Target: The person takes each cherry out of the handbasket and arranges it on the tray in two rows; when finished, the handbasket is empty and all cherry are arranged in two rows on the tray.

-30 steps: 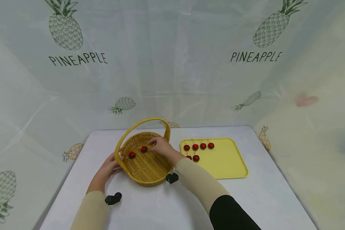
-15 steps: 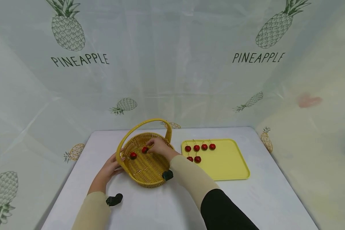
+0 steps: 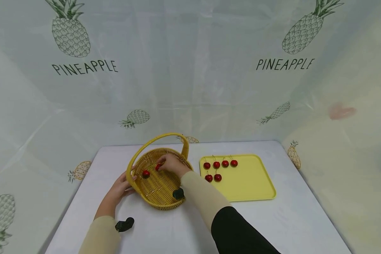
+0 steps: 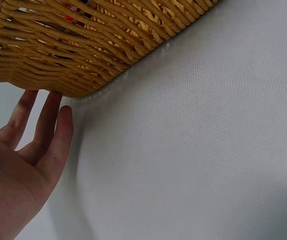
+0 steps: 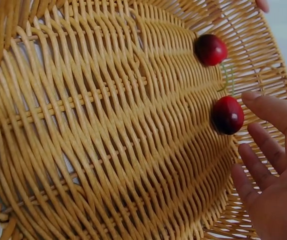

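A yellow wicker basket with an arched handle stands left of centre on the table. At its left side my left hand holds the rim by the handle's foot; in the left wrist view several fingers reach the outer wall from below. Two red cherries lie inside: the left cherry is alone, and the other cherry is beside my right hand. The right hand's thumb and fingers are spread just off that cherry in the right wrist view. A thin green stem rises between the cherries.
To the right of the basket, a yellow tray carries several cherries with stems, such as this cherry, in two rows at its left end. A white cloth covers the table. Behind stands a pineapple-printed sheet.
My right hand has shifted slightly left within the basket, covering more of the right-hand cherry in the head view. My left hand stays at the basket's rim. The cherries on the tray have not moved.
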Available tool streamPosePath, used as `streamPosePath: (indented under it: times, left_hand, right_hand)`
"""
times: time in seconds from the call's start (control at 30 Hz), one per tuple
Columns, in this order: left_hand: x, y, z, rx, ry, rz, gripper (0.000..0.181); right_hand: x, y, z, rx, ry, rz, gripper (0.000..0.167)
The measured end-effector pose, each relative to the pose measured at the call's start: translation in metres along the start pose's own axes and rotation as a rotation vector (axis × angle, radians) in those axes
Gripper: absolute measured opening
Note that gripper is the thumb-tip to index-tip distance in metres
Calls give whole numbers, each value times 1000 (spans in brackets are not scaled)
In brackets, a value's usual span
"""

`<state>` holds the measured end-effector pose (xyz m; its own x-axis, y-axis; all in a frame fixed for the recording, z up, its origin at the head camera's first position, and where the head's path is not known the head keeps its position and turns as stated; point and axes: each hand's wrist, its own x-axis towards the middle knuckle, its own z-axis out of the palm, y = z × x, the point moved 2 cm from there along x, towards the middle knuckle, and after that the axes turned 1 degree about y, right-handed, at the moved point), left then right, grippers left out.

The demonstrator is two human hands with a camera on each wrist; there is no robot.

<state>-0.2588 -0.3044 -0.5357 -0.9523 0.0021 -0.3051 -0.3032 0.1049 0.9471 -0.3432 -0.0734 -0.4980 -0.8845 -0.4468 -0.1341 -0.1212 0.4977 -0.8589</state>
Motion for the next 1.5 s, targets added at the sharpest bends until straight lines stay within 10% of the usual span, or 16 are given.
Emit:
streamPosePath:
  times: [1.5]
  left_hand:
    - [-1,-1,-1,-35,-23,9,67]
  right_hand:
    - [7,13,8,77,23,30,29]
